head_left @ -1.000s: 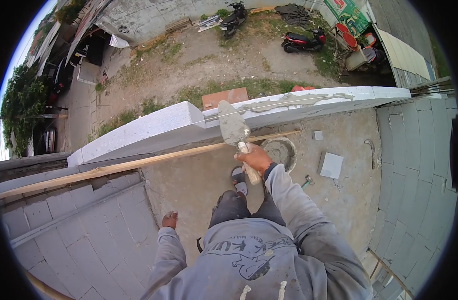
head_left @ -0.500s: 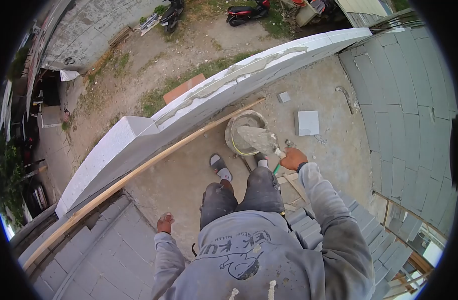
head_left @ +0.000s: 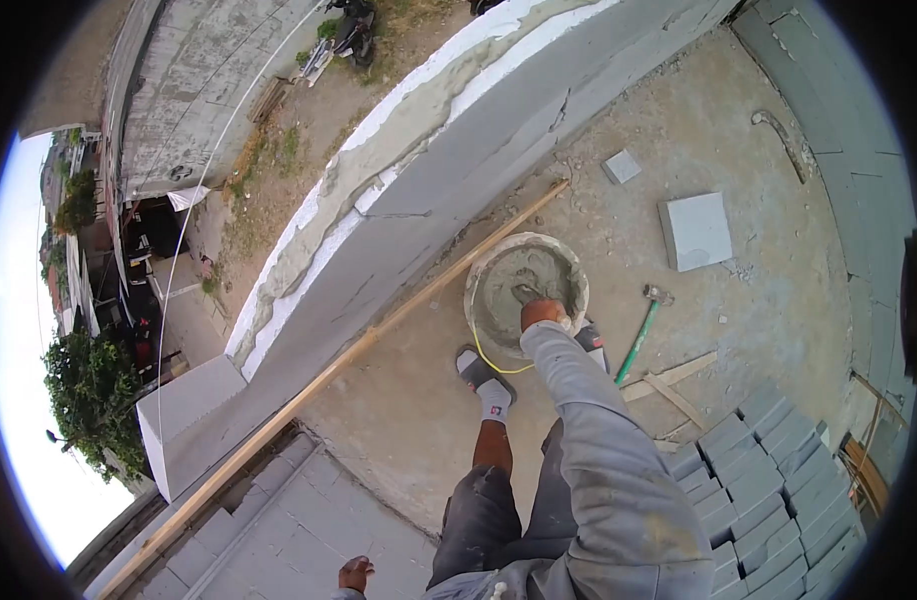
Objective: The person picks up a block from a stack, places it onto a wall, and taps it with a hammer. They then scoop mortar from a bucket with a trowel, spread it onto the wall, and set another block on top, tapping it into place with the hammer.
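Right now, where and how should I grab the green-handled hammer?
I'd grip the green-handled hammer by the lower part of its green handle, reaching from above on the near side: it lies flat, with its head pointing away and the long, slim handle towards the wearer.

The mortar [head_left: 527, 268] is grey, its bucket [head_left: 472, 290] a smeared whitish grey with a yellow bail [head_left: 505, 371]. The hammer shaft [head_left: 637, 343] is green. A yellowish stain marks the grey sleeve [head_left: 614, 455]; the wooden batten [head_left: 329, 372] is tan.
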A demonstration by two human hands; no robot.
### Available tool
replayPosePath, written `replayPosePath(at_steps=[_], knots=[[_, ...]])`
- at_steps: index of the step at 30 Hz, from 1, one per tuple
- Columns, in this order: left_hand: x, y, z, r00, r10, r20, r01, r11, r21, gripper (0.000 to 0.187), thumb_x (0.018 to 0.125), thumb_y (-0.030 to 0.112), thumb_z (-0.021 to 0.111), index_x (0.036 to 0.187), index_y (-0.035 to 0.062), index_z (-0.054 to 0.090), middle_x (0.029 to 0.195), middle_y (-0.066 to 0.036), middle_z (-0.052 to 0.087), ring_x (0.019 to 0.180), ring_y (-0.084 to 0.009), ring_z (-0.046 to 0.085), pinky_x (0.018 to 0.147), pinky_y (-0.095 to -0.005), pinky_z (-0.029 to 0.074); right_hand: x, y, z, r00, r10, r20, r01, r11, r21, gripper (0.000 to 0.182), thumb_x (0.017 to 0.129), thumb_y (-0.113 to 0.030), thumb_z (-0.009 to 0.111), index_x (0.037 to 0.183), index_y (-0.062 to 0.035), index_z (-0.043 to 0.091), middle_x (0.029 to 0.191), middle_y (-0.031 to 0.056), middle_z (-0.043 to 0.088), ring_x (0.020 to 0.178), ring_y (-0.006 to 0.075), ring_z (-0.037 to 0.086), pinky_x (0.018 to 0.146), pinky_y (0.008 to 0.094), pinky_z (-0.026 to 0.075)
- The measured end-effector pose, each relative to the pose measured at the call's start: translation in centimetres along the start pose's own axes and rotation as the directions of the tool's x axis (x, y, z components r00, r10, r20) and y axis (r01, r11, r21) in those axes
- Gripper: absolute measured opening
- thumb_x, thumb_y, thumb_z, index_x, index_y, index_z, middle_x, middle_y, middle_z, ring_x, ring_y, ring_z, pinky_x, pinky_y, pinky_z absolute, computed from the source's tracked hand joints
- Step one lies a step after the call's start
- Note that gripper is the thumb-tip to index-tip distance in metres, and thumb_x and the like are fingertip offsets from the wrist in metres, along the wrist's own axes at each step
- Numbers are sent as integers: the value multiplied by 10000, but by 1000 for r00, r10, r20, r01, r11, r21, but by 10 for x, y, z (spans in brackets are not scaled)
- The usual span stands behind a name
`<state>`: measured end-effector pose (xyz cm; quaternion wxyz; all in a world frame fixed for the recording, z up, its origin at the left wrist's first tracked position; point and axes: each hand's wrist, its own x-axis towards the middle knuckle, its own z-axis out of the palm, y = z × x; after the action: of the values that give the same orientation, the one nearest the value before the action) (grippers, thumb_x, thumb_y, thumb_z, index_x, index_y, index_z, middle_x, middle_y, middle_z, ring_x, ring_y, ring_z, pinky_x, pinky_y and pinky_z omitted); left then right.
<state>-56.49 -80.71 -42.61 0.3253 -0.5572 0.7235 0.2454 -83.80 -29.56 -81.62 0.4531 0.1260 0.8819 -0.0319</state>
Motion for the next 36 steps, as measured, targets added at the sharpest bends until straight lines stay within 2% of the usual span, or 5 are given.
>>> replayPosePath(at_steps=[8, 21, 29, 32, 36], knots=[[-66, 14, 108, 973, 134, 189, -106, 983, -149, 342, 878, 166, 563, 1093, -100, 543, 919, -130, 625, 837, -204, 609, 753, -306, 521, -12, 94, -10, 971, -235, -42, 236, 971, 19, 200, 766, -205, 588, 913, -114, 687, 956, 75, 672, 853, 254, 656, 707, 422, 520], [-123, 70, 162, 903, 410, 125, -380, 901, -210, 454, 841, 339, 579, 1146, 2, 571, 925, -123, 654, 813, -185, 616, 763, -294, 467, -276, 225, -326, 851, -523, 53, 525, 850, -35, 352, 616, -293, 699, 882, -69, 646, 870, 181, 640, 861, 339, 604, 774, 415, 474], [-73, 42, 179, 916, 390, 91, -319, 847, -425, 447, 845, 324, 584, 1137, -14, 570, 930, -123, 656, 807, -177, 612, 755, -289, 465, -459, 91, -566, 592, -797, -116, 769, 603, -212, 282, 608, -174, 687, 835, -19, 624, 703, 189, 598, 664, 345, 573, 642, 372, 455], [-59, 28, 170, 939, 319, 128, -209, 826, -523, 454, 849, 335, 582, 1133, -19, 568, 922, -112, 657, 798, -176, 612, 752, -288, 463, -481, 4, -613, 429, -859, -280, 683, 511, -521, 185, 618, -116, 596, 783, -32, 598, 703, 187, 592, 706, 377, 576, 652, 420, 457], [-22, -4, 151, 962, 255, 100, -114, 707, -698, 401, 850, 265, 597, 1098, -49, 569, 933, -121, 643, 795, -185, 618, 720, -290, 504, -453, -123, -633, 437, -876, -203, 435, 403, -805, 245, 569, -80, 553, 800, -69, 634, 751, 187, 614, 773, 375, 595, 683, 447, 484]])
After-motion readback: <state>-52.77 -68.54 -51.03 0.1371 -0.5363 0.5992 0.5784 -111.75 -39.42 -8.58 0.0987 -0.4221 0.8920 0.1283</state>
